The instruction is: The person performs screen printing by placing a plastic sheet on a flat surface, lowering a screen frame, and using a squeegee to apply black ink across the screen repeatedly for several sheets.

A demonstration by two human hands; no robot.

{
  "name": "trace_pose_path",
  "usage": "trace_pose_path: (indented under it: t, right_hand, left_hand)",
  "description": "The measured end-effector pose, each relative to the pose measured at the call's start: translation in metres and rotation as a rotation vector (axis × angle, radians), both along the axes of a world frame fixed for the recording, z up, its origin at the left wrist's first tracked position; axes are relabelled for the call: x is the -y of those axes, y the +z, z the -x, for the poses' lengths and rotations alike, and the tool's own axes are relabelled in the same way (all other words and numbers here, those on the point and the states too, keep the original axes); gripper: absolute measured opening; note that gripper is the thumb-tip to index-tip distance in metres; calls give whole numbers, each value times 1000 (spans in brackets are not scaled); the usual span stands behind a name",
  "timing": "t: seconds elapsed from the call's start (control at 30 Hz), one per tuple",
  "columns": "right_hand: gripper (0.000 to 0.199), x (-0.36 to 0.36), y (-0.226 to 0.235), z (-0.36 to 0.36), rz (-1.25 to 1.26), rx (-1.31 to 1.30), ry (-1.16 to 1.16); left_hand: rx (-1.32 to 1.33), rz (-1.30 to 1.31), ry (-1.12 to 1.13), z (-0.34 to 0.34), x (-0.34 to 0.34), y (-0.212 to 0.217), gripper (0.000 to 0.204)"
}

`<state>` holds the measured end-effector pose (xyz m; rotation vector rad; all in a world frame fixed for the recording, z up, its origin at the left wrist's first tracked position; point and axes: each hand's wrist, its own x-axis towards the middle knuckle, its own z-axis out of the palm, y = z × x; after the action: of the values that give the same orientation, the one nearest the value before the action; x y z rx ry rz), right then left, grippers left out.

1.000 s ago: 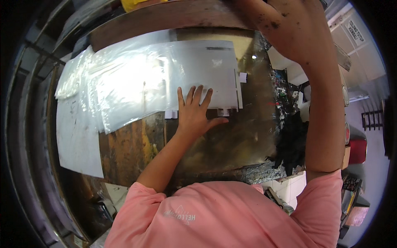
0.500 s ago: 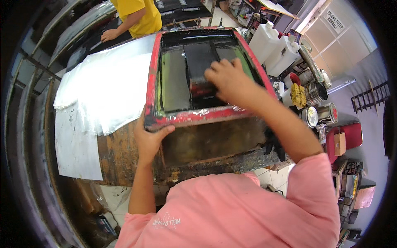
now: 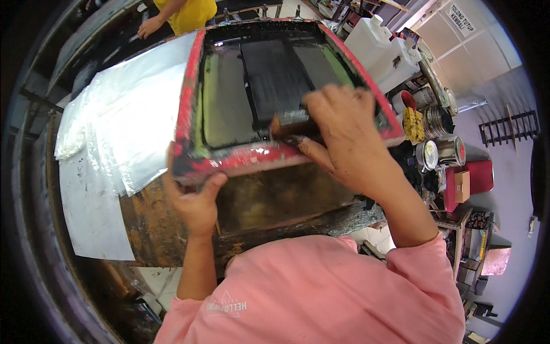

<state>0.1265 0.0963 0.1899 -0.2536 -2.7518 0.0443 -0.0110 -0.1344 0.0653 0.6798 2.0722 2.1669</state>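
Observation:
A screen-printing frame (image 3: 249,155) with chipped red edges stands in front of me, its mesh (image 3: 223,109) bordered in yellow-green. Down the middle of the mesh runs a dark band of ink (image 3: 275,77). My left hand (image 3: 195,200) is closed round the near left corner of the frame, thumb on the near side. Wrapped round a squeegee (image 3: 292,124), my right hand (image 3: 346,129) is at the near end of the mesh, close to the near rail. Black ink stains its thumb. The hand covers the squeegee's right part.
Clear plastic sheets (image 3: 132,114) lie on the worn table (image 3: 154,221) to the left. White jugs (image 3: 369,43), paint cans (image 3: 452,150) and a yellow sponge (image 3: 412,125) crowd the right side. Another person in yellow (image 3: 192,12) stands beyond the table.
My right hand has drawn the squeegee toward me, down to the near rail. The frame appears larger and further left in view. My left hand keeps its hold on the corner.

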Motion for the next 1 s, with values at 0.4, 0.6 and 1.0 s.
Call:
trace_pose_path:
  t: [0.4, 0.6, 1.0]
  right_hand:
    - [46, -56, 94, 80, -103, -376, 67]
    - [42, -66, 80, 64, -98, -366, 49]
    - [38, -65, 91, 71, -125, -372, 42]
  left_hand:
    - [-845, 848, -393, -7, -111, -57, 110]
    - [-831, 906, -416, -7, -110, -65, 107]
    - [-879, 798, -350, -6, -106, -62, 108]
